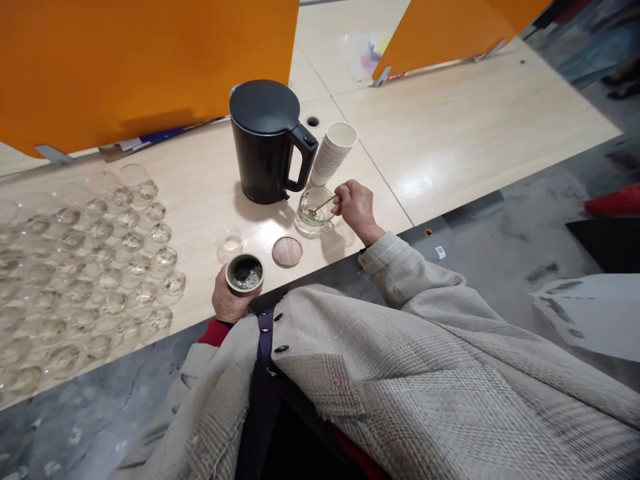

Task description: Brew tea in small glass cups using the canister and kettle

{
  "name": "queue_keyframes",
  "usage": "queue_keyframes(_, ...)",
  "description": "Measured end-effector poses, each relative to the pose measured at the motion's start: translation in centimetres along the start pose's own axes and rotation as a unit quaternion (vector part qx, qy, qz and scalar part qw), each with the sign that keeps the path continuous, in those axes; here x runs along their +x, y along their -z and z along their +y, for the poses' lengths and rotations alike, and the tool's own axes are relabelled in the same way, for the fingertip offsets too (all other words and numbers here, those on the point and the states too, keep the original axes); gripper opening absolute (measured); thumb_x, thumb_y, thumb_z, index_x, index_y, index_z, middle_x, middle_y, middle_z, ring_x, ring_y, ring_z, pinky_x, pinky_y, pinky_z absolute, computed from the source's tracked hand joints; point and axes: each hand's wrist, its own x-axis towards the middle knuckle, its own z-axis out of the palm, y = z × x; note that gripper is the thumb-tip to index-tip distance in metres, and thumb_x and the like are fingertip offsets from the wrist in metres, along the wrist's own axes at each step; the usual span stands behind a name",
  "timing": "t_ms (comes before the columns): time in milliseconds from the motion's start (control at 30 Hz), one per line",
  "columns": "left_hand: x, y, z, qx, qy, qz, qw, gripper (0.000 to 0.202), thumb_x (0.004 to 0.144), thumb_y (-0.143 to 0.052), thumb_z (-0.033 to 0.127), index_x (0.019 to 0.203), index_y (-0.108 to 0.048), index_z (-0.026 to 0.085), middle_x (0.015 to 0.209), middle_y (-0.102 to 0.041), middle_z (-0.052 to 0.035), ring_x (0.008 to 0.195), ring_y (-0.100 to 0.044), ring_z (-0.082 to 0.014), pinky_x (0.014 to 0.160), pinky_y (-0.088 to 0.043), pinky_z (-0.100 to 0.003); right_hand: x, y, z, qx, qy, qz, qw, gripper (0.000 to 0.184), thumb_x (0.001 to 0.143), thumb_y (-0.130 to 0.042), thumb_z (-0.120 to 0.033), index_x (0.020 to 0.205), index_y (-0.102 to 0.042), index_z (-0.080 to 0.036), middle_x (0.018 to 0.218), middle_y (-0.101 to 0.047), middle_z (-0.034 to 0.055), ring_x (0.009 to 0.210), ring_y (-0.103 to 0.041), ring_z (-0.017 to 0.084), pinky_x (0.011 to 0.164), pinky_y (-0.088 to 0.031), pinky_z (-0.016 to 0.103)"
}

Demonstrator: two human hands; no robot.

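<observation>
My left hand [227, 301] is wrapped round a small round tea canister [245, 273] with dark loose leaves inside, held at the near edge of the table. My right hand [356, 207] pinches a thin wooden spoon [321, 205], whose tip dips into a clear glass cup [314, 211] holding some tea leaves. A round wooden lid [287, 251] lies flat on the table between the two hands. A small empty glass cup [231, 247] stands just behind the canister.
A black electric kettle [267, 143] stands behind the glass cup, with a leaning stack of white paper cups [333, 152] to its right. Several rows of small glass cups [90, 267] fill the table's left side. Orange partitions [140, 60] rise along the far edge.
</observation>
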Motion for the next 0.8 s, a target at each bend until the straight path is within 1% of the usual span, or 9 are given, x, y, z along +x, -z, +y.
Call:
queue_keyframes(133,-0.1,0.0,-0.1,0.003,-0.005,0.006,1.000,0.098,0.062,-0.091,0.052,0.148,-0.051,0.026,0.142,-0.069,-0.0143,0.135,-0.065,-0.0408,0.116,-0.055,-0.054,-1.0,1.4,-0.5,0.007,0.032,0.024,0.999,0.027,0.104,-0.060,-0.034,0.081,-0.057,-0.022,0.059,-0.058,-0.0069,0.045,-0.059,0.008,0.043,-0.045,0.017)
queue_keyframes(200,-0.1,-0.2,-0.2,0.007,-0.012,0.017,1.000,0.098,0.061,-0.090,0.054,0.147,-0.052,0.025,0.141,-0.070,-0.0152,0.134,-0.067,-0.0397,0.114,-0.057,-0.052,-1.4,2.1,-0.8,-0.017,0.050,0.009,0.999,0.027,0.104,-0.058,-0.033,0.080,-0.058,-0.022,0.059,-0.059,-0.0066,0.044,-0.058,0.007,0.044,-0.042,0.017)
queue_keyframes(267,0.0,-0.4,-0.5,0.014,-0.018,0.027,0.999,0.100,0.061,-0.090,0.057,0.146,-0.052,0.023,0.140,-0.070,-0.0159,0.133,-0.068,-0.0385,0.113,-0.057,-0.051,-1.7,2.5,-0.8,-0.053,0.058,-0.021,0.997,0.029,0.104,-0.058,-0.031,0.077,-0.058,-0.022,0.058,-0.059,-0.0065,0.042,-0.055,0.007,0.043,-0.039,0.018)
queue_keyframes(333,0.0,-0.5,-0.7,0.016,-0.025,0.031,0.999,0.101,0.060,-0.090,0.059,0.146,-0.051,0.022,0.140,-0.070,-0.0168,0.133,-0.068,-0.0381,0.113,-0.057,-0.051,-1.7,2.3,-0.5,-0.091,0.068,-0.054,0.992,0.030,0.104,-0.058,-0.031,0.075,-0.057,-0.022,0.058,-0.059,-0.0063,0.042,-0.055,0.007,0.045,-0.039,0.019)
queue_keyframes(400,0.1,-0.5,-0.9,0.011,-0.031,0.030,0.999,0.101,0.060,-0.090,0.058,0.146,-0.051,0.022,0.139,-0.070,-0.0174,0.133,-0.068,-0.0386,0.114,-0.056,-0.053,-1.6,1.6,0.0,-0.117,0.090,-0.073,0.986,0.031,0.104,-0.058,-0.035,0.076,-0.056,-0.023,0.059,-0.060,-0.0061,0.044,-0.056,0.008,0.047,-0.040,0.020)
queue_keyframes(533,0.2,-0.4,-0.8,0.008,-0.028,0.027,0.999,0.100,0.058,-0.092,0.055,0.145,-0.052,0.024,0.139,-0.070,-0.0165,0.134,-0.067,-0.0390,0.114,-0.056,-0.054,-1.3,0.3,1.1,-0.113,0.129,-0.065,0.983,0.037,0.105,-0.054,-0.054,0.081,-0.053,-0.025,0.066,-0.060,-0.0048,0.051,-0.060,0.010,0.053,-0.043,0.022)
queue_keyframes(633,0.1,-0.3,-0.4,0.005,-0.020,0.024,0.999,0.100,0.058,-0.091,0.054,0.144,-0.052,0.023,0.139,-0.070,-0.0169,0.134,-0.067,-0.0392,0.115,-0.055,-0.054,-1.6,0.6,1.2,-0.110,0.140,-0.056,0.983,0.042,0.104,-0.050,-0.064,0.086,-0.055,-0.025,0.067,-0.060,-0.0040,0.055,-0.062,0.012,0.057,-0.045,0.024)
queue_keyframes(700,0.0,-0.3,-0.2,0.002,-0.013,0.022,1.000,0.099,0.058,-0.091,0.054,0.144,-0.052,0.022,0.139,-0.070,-0.0174,0.134,-0.066,-0.0411,0.116,-0.055,-0.056,-2.0,1.4,1.0,-0.134,0.162,-0.042,0.977,0.040,0.106,-0.047,-0.061,0.089,-0.056,-0.026,0.069,-0.061,-0.0034,0.057,-0.063,0.014,0.061,-0.046,0.026)
queue_keyframes(800,-0.1,-0.3,0.0,0.004,-0.012,0.019,1.000,0.098,0.061,-0.090,0.056,0.146,-0.051,0.024,0.140,-0.069,-0.0173,0.135,-0.065,-0.0430,0.116,-0.054,-0.059,-2.5,2.5,0.6,-0.213,0.199,-0.028,0.956,0.029,0.108,-0.047,-0.047,0.089,-0.056,-0.026,0.071,-0.061,-0.0021,0.060,-0.060,0.016,0.068,-0.046,0.030)
